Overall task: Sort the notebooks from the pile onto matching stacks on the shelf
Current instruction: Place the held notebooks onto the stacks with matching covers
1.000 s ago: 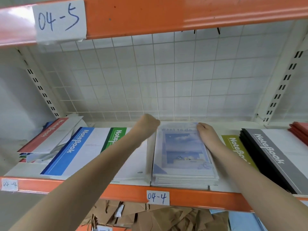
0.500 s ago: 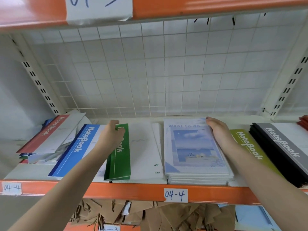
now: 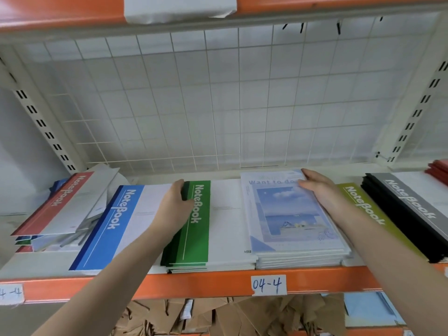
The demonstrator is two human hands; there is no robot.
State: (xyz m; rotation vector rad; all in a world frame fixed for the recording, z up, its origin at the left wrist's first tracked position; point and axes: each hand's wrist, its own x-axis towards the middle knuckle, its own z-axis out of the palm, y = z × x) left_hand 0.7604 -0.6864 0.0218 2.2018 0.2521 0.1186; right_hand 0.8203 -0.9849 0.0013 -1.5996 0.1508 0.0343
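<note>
Your left hand [image 3: 175, 209] holds the far left edge of the green notebook stack [image 3: 194, 226], thumb curled over the spine, so the stack lies just right of that grip. Your right hand [image 3: 320, 190] rests with fingers laid flat and relaxed on the far right corner of the sky-picture notebook stack [image 3: 291, 221], clamping nothing. Both stacks sit side by side on the shelf [image 3: 218, 283]; the mixed pile [image 3: 60, 207] lies far left.

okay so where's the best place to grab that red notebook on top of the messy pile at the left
Probably its near short edge, coming from the front. The red notebook lies tilted on top of the pile, that edge overhanging slightly toward the shelf front, so fingers can slip under it.
</note>
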